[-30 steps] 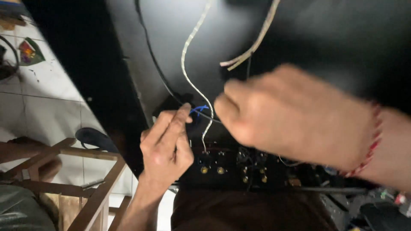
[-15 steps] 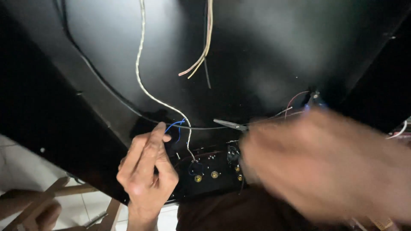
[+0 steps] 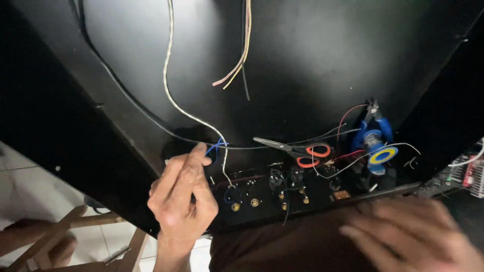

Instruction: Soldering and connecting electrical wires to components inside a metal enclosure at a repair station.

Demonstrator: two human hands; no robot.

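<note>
My left hand (image 3: 182, 194) pinches a thin blue wire (image 3: 218, 146) at the inner edge of a black cabinet (image 3: 302, 60), next to a pale twisted cable (image 3: 169, 85) that runs down to a black panel (image 3: 282, 189) with brass terminals. My right hand (image 3: 411, 234) is blurred at the lower right, fingers spread and holding nothing, over a dark brown surface. Orange-handled scissors (image 3: 297, 148) lie inside the cabinet beyond the panel.
Blue-handled pliers (image 3: 374, 126) and a roll of yellow-and-blue tape (image 3: 381, 156) sit at the right inside the cabinet, with red and white wires around them. Loose wire ends (image 3: 237, 70) hang from the top. A wooden frame (image 3: 75, 236) stands on white floor tiles at lower left.
My right hand has moved from over the panel down to the lower right, uncovering the scissors, pliers and tape. My left hand stays pinched on the blue wire.
</note>
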